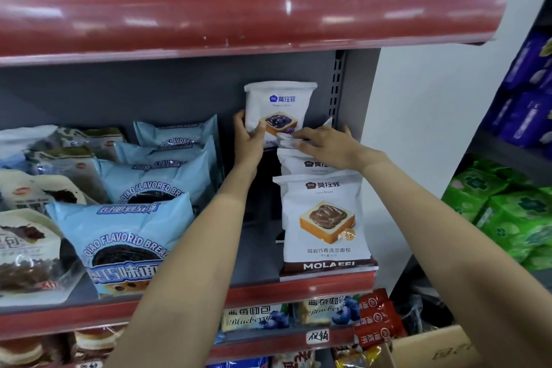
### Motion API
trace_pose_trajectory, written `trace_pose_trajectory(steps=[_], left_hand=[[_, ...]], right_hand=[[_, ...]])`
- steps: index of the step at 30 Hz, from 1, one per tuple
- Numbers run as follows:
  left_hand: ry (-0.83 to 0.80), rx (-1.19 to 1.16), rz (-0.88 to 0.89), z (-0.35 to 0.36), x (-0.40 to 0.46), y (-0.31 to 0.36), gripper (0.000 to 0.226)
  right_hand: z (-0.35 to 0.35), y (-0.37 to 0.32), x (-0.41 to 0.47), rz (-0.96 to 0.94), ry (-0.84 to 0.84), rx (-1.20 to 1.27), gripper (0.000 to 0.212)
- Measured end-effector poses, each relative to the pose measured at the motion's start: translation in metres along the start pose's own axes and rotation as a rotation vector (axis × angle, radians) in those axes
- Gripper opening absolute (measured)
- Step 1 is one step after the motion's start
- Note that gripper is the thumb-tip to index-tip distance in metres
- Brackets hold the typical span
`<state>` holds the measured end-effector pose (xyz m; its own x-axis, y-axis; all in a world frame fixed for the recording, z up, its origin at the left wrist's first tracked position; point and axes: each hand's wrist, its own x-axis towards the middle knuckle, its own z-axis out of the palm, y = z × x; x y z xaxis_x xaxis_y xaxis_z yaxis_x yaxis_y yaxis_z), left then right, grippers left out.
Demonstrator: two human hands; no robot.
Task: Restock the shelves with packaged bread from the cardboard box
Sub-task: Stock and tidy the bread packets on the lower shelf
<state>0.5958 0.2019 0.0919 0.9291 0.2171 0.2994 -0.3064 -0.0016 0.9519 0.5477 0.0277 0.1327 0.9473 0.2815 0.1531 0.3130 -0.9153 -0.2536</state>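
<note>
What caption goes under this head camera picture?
Left hand holds a blueberry bread pack upright at the shelf back while right hand grips a white pack.

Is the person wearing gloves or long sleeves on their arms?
No. Both the left hand and the right hand are bare, with no gloves, rings, watch or bracelet showing. Both forearms are uncovered too; no sleeve reaches into view.

A white plastic bread packet with a blueberry-toast picture stands upright at the shelf's back, its lower left edge pinched between left thumb and fingers.
</note>
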Motion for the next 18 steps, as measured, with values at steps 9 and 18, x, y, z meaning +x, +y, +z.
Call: trace_pose_trajectory(steps=[9, 18], left_hand=[[-0.195, -0.100, -0.316, 0.003, -0.024, 0.001, 0.061], [-0.246, -0.304, -0.340, -0.002, -0.081, 0.026, 0.059]], right_hand=[[-0.002, 0.015, -0.017, 0.008, 0.143, 0.294, 0.044], [0.023, 0.026, -0.095, 0.277, 0.262, 1.121, 0.081]])
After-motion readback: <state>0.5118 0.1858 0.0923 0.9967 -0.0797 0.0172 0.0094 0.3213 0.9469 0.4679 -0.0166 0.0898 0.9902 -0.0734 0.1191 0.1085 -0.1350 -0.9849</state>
